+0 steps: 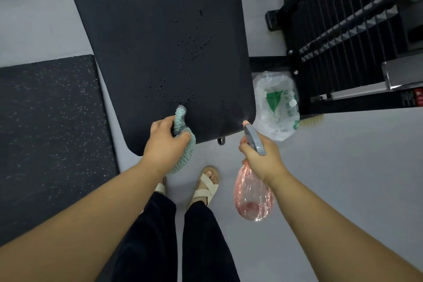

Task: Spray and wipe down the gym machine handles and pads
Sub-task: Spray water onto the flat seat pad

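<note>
Spraying now, at the near end of the black pad [155, 41]. Gripping the pink bottle [253, 197] in the right hand [261, 158], with fingers curled tight round its neck and the nozzle pointed at the pad's near right corner, just beside it. Holding a bunched green cloth [180, 119] in the left hand [166, 142], with fingers wrapped round it and the cloth touching the pad close to its near edge. Wet drops [194, 50] dotted over the pad's middle and near part, not yet wiped. Wiping next, most likely: press the cloth flat and rub over every wet spot, right out to the edges. No handles in view.
</note>
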{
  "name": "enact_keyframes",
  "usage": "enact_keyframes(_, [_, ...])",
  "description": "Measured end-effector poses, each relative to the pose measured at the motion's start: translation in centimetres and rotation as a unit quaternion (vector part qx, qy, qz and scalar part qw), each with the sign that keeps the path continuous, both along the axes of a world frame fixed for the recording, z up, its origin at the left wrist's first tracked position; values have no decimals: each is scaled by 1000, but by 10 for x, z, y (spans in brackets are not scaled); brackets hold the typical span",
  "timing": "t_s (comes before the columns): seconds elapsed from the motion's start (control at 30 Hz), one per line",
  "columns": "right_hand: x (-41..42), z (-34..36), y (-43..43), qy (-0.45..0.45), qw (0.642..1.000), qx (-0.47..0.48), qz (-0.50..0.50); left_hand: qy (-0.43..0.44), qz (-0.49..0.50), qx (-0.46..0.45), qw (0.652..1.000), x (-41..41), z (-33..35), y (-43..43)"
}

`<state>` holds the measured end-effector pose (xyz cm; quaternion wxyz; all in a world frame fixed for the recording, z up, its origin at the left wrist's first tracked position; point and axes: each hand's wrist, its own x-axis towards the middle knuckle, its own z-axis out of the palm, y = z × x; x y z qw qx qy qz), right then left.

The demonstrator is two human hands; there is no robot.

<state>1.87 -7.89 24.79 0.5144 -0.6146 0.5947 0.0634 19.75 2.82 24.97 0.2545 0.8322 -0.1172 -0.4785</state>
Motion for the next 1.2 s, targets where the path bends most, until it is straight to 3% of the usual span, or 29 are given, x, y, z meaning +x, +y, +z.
enact_keyframes(0.2, [21, 13, -20, -51, 998, -22, 28, 8, 34, 3, 999, 8, 8, -17])
enact_keyframes(0.43, [104, 58, -73, -114, 988, -78, 73, -14, 64, -35, 997, 51, 35, -43])
enact_keyframes(0.73, [272, 101, -133, -115, 977, -100, 151, -78, 98, -116, 985, 216, 82, -112])
enact_keyframes(0.83, [319, 107, -145, -90, 981, -106, 134, -94, 70, -129, 985, 271, 96, -136])
enact_keyframes(1.03, [368, 124, -198, -84, 994, -73, -21, -110, -11, -111, 988, 355, 107, -173])
enact_keyframes(1.2, [429, 144, -235, -92, 991, -92, -6, -115, -60, -77, 989, 412, 110, -211])
